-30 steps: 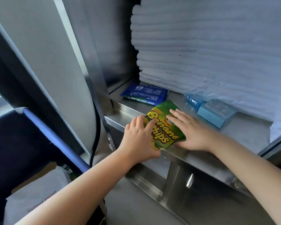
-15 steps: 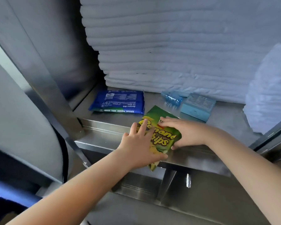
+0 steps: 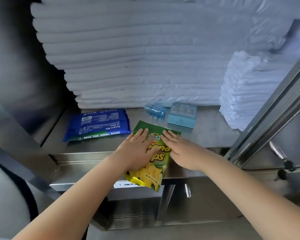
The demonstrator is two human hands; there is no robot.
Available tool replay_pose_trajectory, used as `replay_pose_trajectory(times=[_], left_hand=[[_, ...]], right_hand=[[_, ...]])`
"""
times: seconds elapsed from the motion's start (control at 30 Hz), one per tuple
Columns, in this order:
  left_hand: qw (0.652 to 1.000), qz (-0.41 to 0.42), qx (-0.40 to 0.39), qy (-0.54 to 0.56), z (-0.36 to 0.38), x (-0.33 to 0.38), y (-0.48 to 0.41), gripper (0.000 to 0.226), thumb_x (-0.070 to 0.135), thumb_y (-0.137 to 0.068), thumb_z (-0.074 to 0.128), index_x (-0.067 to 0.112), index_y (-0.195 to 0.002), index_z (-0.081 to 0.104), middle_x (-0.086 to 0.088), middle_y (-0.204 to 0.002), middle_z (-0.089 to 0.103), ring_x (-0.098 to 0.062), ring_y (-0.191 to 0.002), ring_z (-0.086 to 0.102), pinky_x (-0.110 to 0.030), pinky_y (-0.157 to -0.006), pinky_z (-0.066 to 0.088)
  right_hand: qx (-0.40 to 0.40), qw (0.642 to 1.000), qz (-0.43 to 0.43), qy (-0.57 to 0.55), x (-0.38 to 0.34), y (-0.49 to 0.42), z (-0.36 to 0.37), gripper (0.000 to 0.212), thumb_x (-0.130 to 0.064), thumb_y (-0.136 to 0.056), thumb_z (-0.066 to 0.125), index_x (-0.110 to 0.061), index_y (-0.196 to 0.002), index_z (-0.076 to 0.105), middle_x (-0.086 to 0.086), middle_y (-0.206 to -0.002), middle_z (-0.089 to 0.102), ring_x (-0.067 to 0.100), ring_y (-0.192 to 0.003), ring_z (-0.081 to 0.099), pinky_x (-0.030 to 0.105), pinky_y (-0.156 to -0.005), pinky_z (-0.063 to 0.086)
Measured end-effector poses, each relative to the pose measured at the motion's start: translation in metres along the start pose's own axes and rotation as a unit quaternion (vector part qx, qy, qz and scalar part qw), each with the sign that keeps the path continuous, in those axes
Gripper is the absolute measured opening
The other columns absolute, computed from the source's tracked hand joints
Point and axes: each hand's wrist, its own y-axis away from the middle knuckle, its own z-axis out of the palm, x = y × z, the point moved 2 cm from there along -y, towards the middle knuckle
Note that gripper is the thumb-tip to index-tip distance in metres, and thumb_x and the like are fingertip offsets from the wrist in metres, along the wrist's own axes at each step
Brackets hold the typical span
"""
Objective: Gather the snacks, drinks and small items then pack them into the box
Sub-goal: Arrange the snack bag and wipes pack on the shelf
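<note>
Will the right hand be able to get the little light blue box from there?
Probably yes. The right hand lies flat on the banana chips bag, and the light blue box sits just beyond its fingers, with bare shelf between.

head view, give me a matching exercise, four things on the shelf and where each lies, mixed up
Things:
1 banana chips bag
2 blue wipes pack
3 light blue box
4 folded white towels

Places:
A stacked at the back of the shelf
B under the left hand and right hand, overhanging the front edge
C flat, left of the banana chips bag
D right of the lying water bottle

Pairs: 1-B, 2-C, 3-D, 4-A
</note>
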Motion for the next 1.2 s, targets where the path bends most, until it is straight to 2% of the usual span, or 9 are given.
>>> replay_pose_trajectory(times=[0.07,0.13,0.2,0.37,0.5,0.57,0.7,0.87,1.2], left_hand=[[1.0,0.002,-0.002,0.004,-0.002,-0.001,-0.007,0.058,0.048,-0.098,0.01,0.024,-0.15,-0.003,-0.001,-0.158,-0.01,-0.013,-0.144,-0.012,-0.037,-0.118,-0.003],[1.0,0.006,-0.008,0.0,-0.003,-0.002,-0.012,0.055,0.039,-0.1,0.011,0.022,-0.15,-0.003,-0.002,-0.158,-0.01,-0.015,-0.144,-0.011,-0.037,-0.118,-0.001],[1.0,0.008,-0.012,0.0,-0.004,-0.004,-0.016,0.054,0.035,-0.1,0.011,0.02,-0.15,-0.004,-0.003,-0.158,-0.011,-0.015,-0.144,-0.012,-0.037,-0.118,-0.002],[1.0,0.014,0.016,0.012,0.0,-0.008,-0.015,0.054,0.034,-0.1,0.012,0.019,-0.15,-0.001,-0.003,-0.158,-0.008,-0.015,-0.144,-0.011,-0.034,-0.115,-0.004],[0.999,0.017,0.01,0.031,-0.001,-0.012,-0.014,0.055,0.038,-0.1,0.014,0.02,-0.15,0.0,-0.002,-0.158,-0.006,-0.014,-0.144,-0.009,-0.031,-0.115,-0.004],[1.0,0.014,0.012,0.021,-0.004,-0.013,-0.015,0.056,0.039,-0.1,0.015,0.019,-0.151,0.003,-0.001,-0.159,-0.002,-0.014,-0.145,-0.004,-0.032,-0.116,0.0],[0.997,-0.002,0.075,-0.023,-0.011,-0.008,-0.022,0.055,0.037,-0.1,0.019,0.013,-0.149,0.016,-0.004,-0.157,0.016,-0.018,-0.143,0.013,-0.034,-0.115,0.013],[1.0,-0.001,0.02,-0.023,-0.009,-0.01,-0.032,0.059,0.036,-0.1,0.015,0.009,-0.15,0.0,-0.007,-0.159,-0.003,-0.017,-0.145,-0.002,-0.034,-0.118,0.005],[0.998,-0.024,0.045,-0.038,-0.006,-0.009,-0.034,0.061,0.039,-0.098,0.017,0.011,-0.15,0.003,-0.006,-0.159,0.0,-0.017,-0.145,0.002,-0.032,-0.116,0.007]], right_hand=[[-0.002,1.0,0.025,-0.018,-0.002,-0.005,0.002,0.057,-0.035,-0.103,0.02,-0.019,-0.151,-0.005,-0.001,-0.158,-0.014,0.009,-0.143,-0.015,0.022,-0.109,-0.01],[0.008,0.998,0.055,0.015,-0.006,-0.012,0.009,0.063,-0.048,-0.101,0.015,-0.016,-0.15,-0.008,0.002,-0.157,-0.017,0.013,-0.143,-0.018,0.026,-0.109,-0.012],[0.025,0.995,0.075,0.054,-0.01,-0.018,0.015,0.068,-0.052,-0.099,0.011,-0.013,-0.15,-0.012,0.006,-0.156,-0.02,0.017,-0.143,-0.02,0.029,-0.11,-0.013],[0.029,0.997,0.056,0.047,-0.003,-0.027,0.012,0.065,-0.053,-0.098,0.009,-0.02,-0.148,-0.017,0.003,-0.155,-0.024,0.013,-0.141,-0.023,0.027,-0.11,-0.015],[0.027,0.998,0.037,0.045,0.003,-0.033,0.008,0.063,-0.053,-0.098,0.008,-0.023,-0.149,-0.015,0.0,-0.156,-0.023,0.009,-0.141,-0.021,0.025,-0.111,-0.015],[0.032,0.998,0.034,0.048,0.003,-0.033,0.008,0.063,-0.052,-0.098,0.009,-0.022,-0.15,-0.012,0.0,-0.156,-0.02,0.01,-0.142,-0.019,0.025,-0.111,-0.013],[0.062,0.997,0.019,0.046,0.001,-0.04,0.004,0.059,-0.042,-0.102,0.017,-0.016,-0.152,0.001,0.004,-0.159,-0.006,0.013,-0.146,-0.006,0.024,-0.111,-0.008],[0.068,0.997,-0.015,0.038,0.0,-0.05,0.0,0.055,-0.034,-0.103,0.02,-0.015,-0.151,0.004,0.002,-0.159,-0.001,0.01,-0.145,-0.003,0.022,-0.114,-0.005],[0.087,0.995,0.019,0.037,-0.004,-0.046,0.002,0.053,-0.035,-0.103,0.02,-0.018,-0.152,0.007,-0.004,-0.159,0.001,0.01,-0.146,0.001,0.028,-0.117,0.006]])
